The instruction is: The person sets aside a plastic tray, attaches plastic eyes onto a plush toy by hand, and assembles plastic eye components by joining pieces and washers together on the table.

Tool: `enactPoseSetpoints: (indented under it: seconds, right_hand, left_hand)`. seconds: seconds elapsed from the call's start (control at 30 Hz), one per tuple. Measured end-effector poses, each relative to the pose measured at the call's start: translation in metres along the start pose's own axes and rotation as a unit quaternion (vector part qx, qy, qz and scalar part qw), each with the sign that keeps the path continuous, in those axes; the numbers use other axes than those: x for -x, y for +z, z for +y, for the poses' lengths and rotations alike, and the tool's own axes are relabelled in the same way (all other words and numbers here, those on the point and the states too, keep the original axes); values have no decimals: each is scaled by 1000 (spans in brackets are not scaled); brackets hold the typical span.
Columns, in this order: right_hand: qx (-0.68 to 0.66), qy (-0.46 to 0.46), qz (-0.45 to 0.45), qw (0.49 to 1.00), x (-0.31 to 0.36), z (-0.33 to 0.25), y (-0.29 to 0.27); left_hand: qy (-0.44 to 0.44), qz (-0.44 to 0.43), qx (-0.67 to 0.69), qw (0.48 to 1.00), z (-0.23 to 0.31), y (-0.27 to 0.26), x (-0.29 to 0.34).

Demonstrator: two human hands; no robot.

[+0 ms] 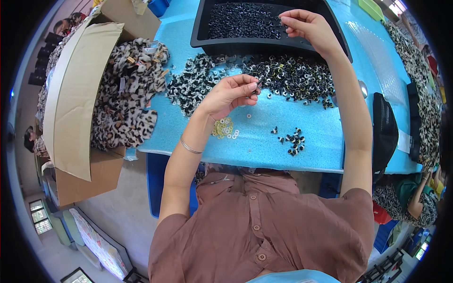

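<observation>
Blue table (pixel 264 129), piece (pixel 259 83) in left hand (pixel 230 95)

No text, brand, number or sign can be read. On the spotted plush pieces (pixel 125 111) heaped at the table's (pixel 188 141) left edge, a narrow white label (pixel 122 85) stands about midway up the pile, and a paler tag (pixel 151 47) lies toward its far end; both are too small to make out. Near the table's right edge lies a white sheet (pixel 403 141), likewise illegible.
</observation>
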State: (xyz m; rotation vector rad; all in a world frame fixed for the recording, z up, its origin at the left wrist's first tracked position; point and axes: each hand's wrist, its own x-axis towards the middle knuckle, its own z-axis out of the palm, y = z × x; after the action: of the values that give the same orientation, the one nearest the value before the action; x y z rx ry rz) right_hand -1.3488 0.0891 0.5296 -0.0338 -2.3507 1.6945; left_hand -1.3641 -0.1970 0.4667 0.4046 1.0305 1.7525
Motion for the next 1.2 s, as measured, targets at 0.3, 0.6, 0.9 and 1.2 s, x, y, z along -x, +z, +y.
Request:
enactPoseSetpoints:
  seconds: [0.3, 0.6, 0.9, 1.2]
  right_hand:
    - [209, 1, 51, 977, -31, 28, -1]
    - [319, -171, -116, 925, 43, -25, 67]
    - [475, -190, -155, 845, 73, 17, 114]
    - [469, -225, -153, 840, 67, 23, 115]
  left_hand:
    - [124, 98, -56, 986, 15, -7, 0]
    - [365, 202, -464, 782, 112, -29, -76]
    - [268, 158, -728, 611, 29, -4, -19]
    - [219, 163, -771, 575, -9, -22, -16]
